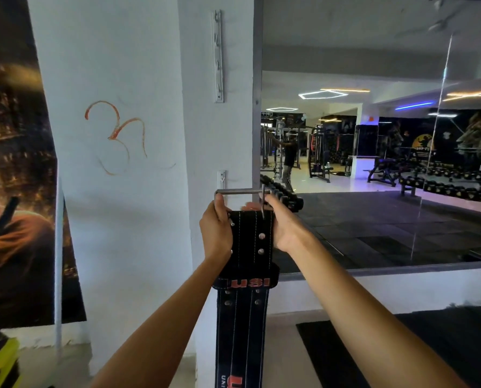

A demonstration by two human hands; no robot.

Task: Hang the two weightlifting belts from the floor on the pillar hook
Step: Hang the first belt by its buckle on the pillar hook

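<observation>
Belt raised to the pillar hook

I held the black stitched leather weightlifting belt (pixel 250 242) by its top, left hand (pixel 216 233) and right hand (pixel 282 228) each clasping an edge; its steel buckle frame (pixel 239 191) stood just beside the small white wall hook (pixel 222 177), presumably to slip over it; the strap hung between my forearms.

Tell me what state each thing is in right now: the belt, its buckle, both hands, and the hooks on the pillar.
Weightlifting belt: held upright, rest hanging down, not yet hung.
Buckle: raised at the belt's top, just below the small hook, not on it.
Small hook: on the pillar, bare.
Hook rail: higher up the pillar, nothing hanging on it.
Left hand: gripping the belt's left edge.
Right hand: gripping the right edge by the buckle.
</observation>
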